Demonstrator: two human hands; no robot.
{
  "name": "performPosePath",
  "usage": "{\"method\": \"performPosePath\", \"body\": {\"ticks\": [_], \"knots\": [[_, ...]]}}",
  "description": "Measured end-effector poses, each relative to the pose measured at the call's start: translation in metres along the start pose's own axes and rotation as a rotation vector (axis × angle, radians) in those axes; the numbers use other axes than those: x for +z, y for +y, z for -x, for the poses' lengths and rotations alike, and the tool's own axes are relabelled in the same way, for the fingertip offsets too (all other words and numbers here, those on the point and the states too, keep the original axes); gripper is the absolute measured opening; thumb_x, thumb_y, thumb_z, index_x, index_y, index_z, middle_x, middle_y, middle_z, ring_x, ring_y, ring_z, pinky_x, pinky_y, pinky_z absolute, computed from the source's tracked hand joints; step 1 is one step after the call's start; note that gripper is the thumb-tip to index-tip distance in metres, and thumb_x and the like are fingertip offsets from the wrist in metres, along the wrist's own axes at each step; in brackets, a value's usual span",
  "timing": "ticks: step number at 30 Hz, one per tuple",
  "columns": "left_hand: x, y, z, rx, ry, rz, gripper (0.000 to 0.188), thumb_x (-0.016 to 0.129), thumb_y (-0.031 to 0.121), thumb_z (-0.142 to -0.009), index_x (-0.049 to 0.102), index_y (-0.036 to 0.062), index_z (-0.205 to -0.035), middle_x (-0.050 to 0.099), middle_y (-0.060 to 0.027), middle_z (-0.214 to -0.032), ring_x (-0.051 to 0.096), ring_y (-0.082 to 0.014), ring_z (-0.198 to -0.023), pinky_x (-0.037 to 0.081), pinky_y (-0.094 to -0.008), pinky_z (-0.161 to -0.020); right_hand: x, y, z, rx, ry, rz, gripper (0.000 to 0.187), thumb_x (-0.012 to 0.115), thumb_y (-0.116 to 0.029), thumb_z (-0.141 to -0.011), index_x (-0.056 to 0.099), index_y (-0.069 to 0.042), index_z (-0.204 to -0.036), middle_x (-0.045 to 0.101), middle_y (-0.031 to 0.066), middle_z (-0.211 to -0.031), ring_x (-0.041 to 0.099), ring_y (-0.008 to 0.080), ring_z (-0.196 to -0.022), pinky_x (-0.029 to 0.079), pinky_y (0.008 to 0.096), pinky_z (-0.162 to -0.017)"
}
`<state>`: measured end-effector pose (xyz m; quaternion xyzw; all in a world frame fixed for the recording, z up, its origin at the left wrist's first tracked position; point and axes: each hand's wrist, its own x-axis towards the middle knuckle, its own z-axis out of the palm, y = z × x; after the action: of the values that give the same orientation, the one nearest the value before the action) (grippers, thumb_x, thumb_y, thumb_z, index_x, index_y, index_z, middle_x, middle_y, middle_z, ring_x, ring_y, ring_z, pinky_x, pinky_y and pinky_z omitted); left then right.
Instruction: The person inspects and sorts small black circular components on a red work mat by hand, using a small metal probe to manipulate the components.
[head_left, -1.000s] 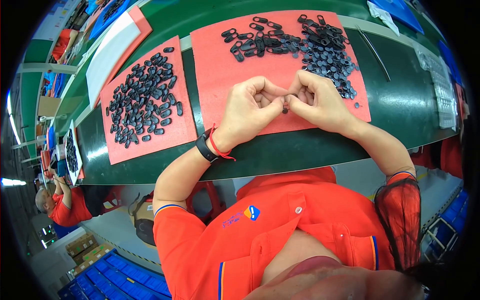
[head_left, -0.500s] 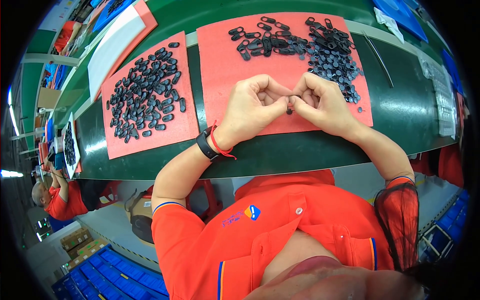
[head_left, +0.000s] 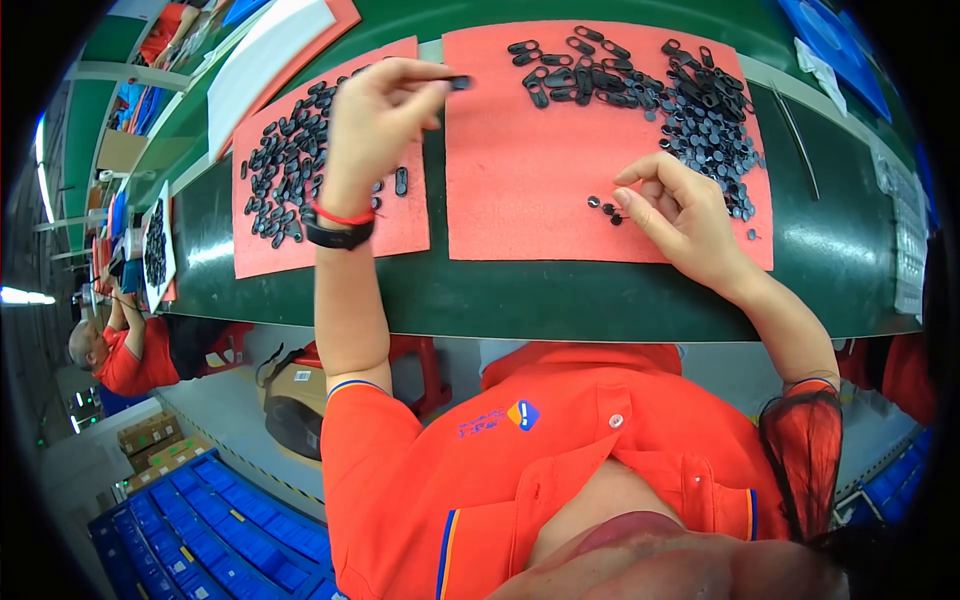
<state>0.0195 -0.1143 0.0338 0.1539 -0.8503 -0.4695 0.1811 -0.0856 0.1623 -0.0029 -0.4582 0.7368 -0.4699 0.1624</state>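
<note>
A small black oblong piece [head_left: 460,83] is pinched by the left hand [head_left: 385,115]. The right hand [head_left: 685,215] is held narrowly parted beside black round discs [head_left: 608,209]. Blue lettering [head_left: 485,424] is borne by the red cloth shirt [head_left: 590,390].

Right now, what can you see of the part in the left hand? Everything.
The part is small and black, perhaps plastic, with a greyish sheen toward one end. The left hand pinches it between thumb and finger, hiding some of it. In the picture it overlaps the right mat near its left edge; finer detail is blurred.
</note>
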Motion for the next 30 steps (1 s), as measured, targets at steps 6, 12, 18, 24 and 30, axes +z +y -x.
{"method": "performPosePath", "body": {"ticks": [6, 12, 18, 24, 30], "knots": [[-0.054, -0.029, -0.001, -0.155, -0.030, -0.112, 0.016, 0.063, 0.008, -0.080, 0.067, 0.0017, -0.095, 0.065, -0.0019, -0.076, 0.057, -0.0045, -0.062, 0.043, -0.0171, -0.053, 0.001, 0.003, 0.000, -0.033, 0.001, 0.051, 0.011, 0.063, -0.007, -0.082, 0.060, -0.002, -0.091, 0.047, -0.0033, -0.063, 0.031, 0.0022, -0.049, 0.025, 0.0199, -0.045], [-0.066, -0.033, 0.002, -0.328, -0.222, -0.172, 0.016, 0.065, 0.003, -0.077, 0.066, -0.0021, -0.091, 0.066, -0.0053, -0.075, 0.058, -0.0084, -0.058, 0.047, -0.0201, -0.054, 0.002, 0.003, 0.000, -0.089, 0.007, 0.096, 0.009, 0.063, -0.007, -0.081, 0.061, -0.002, -0.088, 0.049, -0.0014, -0.063, 0.033, 0.0042, -0.048, 0.027, 0.0213, -0.045], [-0.072, -0.042, 0.006, -0.325, -0.171, -0.282, 0.016, 0.067, 0.008, -0.075, 0.067, -0.0015, -0.088, 0.065, -0.0051, -0.070, 0.059, -0.0094, -0.058, 0.048, -0.0221, -0.056, 0.003, 0.005, 0.000, -0.125, 0.017, 0.131, 0.009, 0.064, -0.007, -0.080, 0.061, -0.002, -0.087, 0.051, 0.0004, -0.063, 0.035, 0.0057, -0.047, 0.028, 0.0220, -0.045], [-0.013, -0.045, -0.011, 0.025, 0.189, -0.293, 0.020, 0.068, 0.019, -0.075, 0.068, 0.0014, -0.085, 0.067, -0.0085, -0.074, 0.064, -0.0121, -0.068, 0.050, -0.0244, -0.062, 0.006, 0.011, -0.002, -0.205, 0.021, 0.189, 0.010, 0.067, -0.007, -0.077, 0.062, -0.003, -0.085, 0.053, 0.0028, -0.065, 0.043, 0.0095, -0.048, 0.033, 0.0241, -0.045], [0.061, -0.030, -0.009, 0.352, 0.095, -0.346, 0.030, 0.070, 0.022, -0.075, 0.064, 0.0068, -0.100, 0.058, -0.0099, -0.077, 0.058, -0.0196, -0.058, 0.049, -0.0308, -0.059, 0.006, 0.009, -0.001, -0.228, -0.009, 0.256, 0.013, 0.069, -0.010, -0.075, 0.062, -0.006, -0.084, 0.052, 0.0028, -0.069, 0.055, 0.0116, -0.057, 0.042, 0.0246, -0.049]]}}
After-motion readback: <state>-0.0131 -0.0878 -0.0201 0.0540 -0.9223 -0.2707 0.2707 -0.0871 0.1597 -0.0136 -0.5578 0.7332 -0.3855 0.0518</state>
